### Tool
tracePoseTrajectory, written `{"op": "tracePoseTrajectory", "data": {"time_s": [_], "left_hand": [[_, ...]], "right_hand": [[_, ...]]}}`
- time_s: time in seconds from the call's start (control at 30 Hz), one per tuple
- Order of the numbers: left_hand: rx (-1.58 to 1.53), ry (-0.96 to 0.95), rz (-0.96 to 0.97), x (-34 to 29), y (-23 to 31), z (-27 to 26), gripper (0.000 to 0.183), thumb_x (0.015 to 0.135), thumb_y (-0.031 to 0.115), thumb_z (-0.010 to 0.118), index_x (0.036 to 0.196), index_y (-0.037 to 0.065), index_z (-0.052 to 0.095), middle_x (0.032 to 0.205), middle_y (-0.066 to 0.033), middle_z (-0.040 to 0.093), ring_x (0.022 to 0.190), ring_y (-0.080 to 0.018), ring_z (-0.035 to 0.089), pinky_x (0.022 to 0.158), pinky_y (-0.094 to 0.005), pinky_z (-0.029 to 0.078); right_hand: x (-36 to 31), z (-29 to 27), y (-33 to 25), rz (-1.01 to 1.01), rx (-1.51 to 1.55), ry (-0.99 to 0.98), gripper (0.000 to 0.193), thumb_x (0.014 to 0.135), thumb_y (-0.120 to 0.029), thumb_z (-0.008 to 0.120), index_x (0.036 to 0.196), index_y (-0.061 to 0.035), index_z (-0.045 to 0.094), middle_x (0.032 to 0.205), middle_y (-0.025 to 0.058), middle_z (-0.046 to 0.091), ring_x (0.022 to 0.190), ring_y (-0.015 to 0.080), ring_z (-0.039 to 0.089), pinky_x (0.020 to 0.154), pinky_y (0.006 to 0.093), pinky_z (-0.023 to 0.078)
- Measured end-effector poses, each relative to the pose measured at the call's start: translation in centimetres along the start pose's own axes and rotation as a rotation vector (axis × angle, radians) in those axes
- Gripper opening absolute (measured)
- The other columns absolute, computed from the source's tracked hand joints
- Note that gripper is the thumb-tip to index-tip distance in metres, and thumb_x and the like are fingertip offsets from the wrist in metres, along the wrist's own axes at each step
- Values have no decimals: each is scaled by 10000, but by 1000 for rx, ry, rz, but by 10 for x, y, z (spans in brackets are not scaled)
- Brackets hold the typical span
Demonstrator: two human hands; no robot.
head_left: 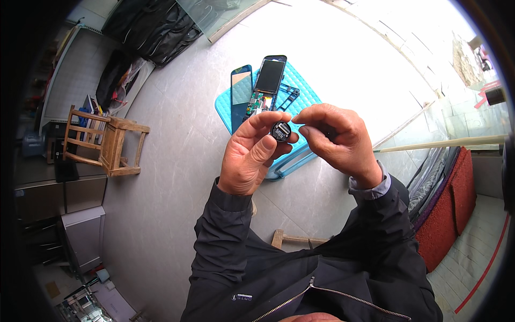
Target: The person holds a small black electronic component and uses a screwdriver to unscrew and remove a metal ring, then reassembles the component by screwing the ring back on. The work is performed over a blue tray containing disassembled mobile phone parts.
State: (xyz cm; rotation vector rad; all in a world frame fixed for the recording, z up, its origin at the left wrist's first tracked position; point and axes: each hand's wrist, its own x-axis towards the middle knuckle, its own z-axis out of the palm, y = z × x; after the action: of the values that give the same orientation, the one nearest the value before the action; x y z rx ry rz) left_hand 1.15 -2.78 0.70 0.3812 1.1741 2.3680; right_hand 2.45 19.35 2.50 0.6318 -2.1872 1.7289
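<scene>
My left hand (252,150) holds a small round black part (280,131) between thumb and fingers, its face turned up toward me. On that face is a pale rectangular piece, perhaps a slot. Just to the right, my right hand (338,137) has thumb and index finger drawn together near the part's edge; whatever they may hold is too small to make out. Beyond my hands, an opened phone-like device (270,75) with a dark screen and bare green circuit board lies on a blue stool (298,80). Left of it rests a dark glass panel (241,96), and to the right a black frame piece (290,97).
A wooden chair (115,145) stands on the grey tiled floor (161,214) at the left. Black bags (155,32) are at the far left. Part of a wooden seat (289,238) shows by my legs. Red carpet-like material (448,209) is at the right.
</scene>
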Motion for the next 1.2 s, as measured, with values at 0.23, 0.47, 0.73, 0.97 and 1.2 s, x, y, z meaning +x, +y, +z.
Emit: {"op": "tracePoseTrajectory", "data": {"time_s": [0.23,0.47,0.73,0.97,1.2], "left_hand": [[-30,8,1,-1,0,1,381,1059,203,699,1401,69,600,1357,-110,670,1175,-207,715,998,-340,625],[-27,72,-5,1,1,-3,309,1079,150,612,1377,68,590,1387,-115,655,1138,-189,722,973,-329,629],[8,186,-21,4,1,-6,284,1104,158,548,1368,59,585,1365,-105,664,1088,-153,708,928,-282,609],[-13,215,9,6,1,-11,282,1111,146,533,1372,53,588,1342,-88,668,1097,-142,697,932,-280,602],[-27,259,14,6,0,-10,335,1091,103,543,1406,-10,554,1377,-124,645,1184,-191,690,970,-295,595]], "right_hand": [[-1,-3,-3,43,-12,2,179,945,-4,637,1095,21,731,880,105,747,726,160,712,663,277,548],[-3,-3,6,194,125,101,282,1025,-61,466,1206,7,672,822,31,604,697,98,556,629,263,459],[-2,-11,15,249,121,178,282,1167,-233,494,1310,-30,626,867,38,663,716,90,608,632,246,506],[-5,-6,27,253,23,186,176,1097,-138,627,1213,-16,679,902,53,693,787,121,667,690,273,543],[-7,6,45,308,-144,63,128,1055,-59,637,1152,-6,701,929,77,747,871,160,727,795,311,584]]}}
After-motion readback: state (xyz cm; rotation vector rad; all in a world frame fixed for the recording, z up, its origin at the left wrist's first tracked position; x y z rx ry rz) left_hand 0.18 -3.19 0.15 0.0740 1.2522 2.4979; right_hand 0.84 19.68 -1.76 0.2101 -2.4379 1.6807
